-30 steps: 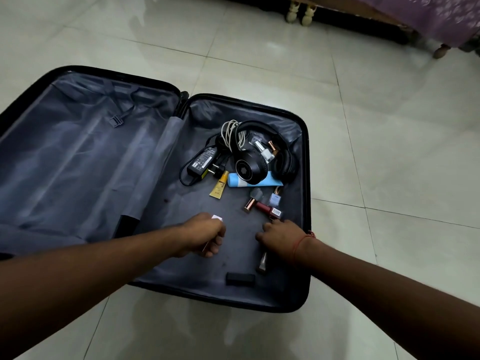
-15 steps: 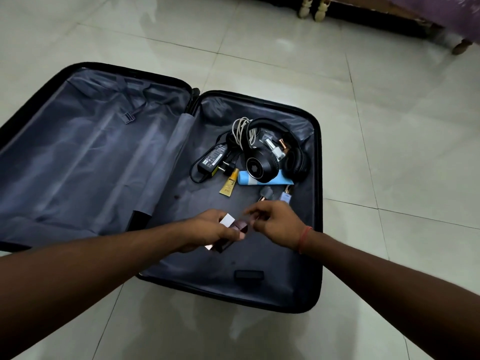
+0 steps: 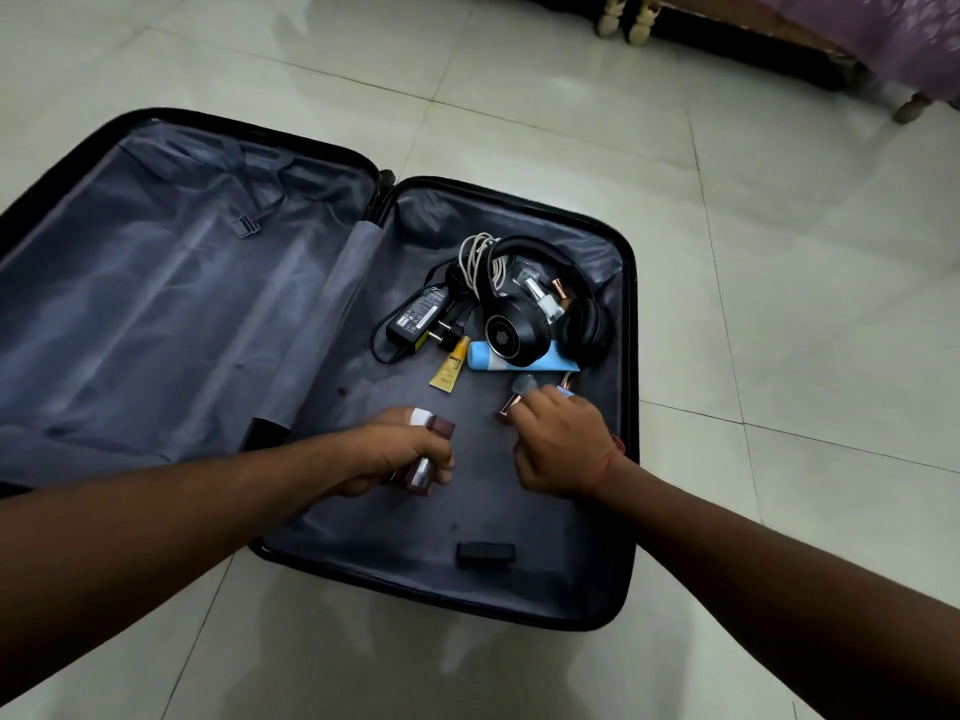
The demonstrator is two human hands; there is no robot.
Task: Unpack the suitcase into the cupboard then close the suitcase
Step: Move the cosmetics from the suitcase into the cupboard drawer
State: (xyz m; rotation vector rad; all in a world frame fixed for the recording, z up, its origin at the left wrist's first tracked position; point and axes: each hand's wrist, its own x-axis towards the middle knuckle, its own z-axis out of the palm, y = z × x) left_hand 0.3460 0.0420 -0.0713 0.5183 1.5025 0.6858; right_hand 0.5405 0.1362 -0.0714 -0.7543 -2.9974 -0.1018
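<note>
The left hand (image 3: 400,452) holds a maroon tube (image 3: 434,433) in a closed grip; the right hand (image 3: 558,444) pinches a copper-capped tube (image 3: 509,407) near the suitcase (image 3: 630,407) right rim, bare lining between them.

Pale tiled floor (image 3: 571,96); purple bedcover (image 3: 893,39) over wooden bed frame (image 3: 753,33).

suitcase (image 3: 631,356): black shell, grey lining, open flat on floor | headphones (image 3: 514,335) black, at 12 o'clock of right half | blue tube (image 3: 485,362) touching them at 6 | charger (image 3: 418,317) at 9
</note>
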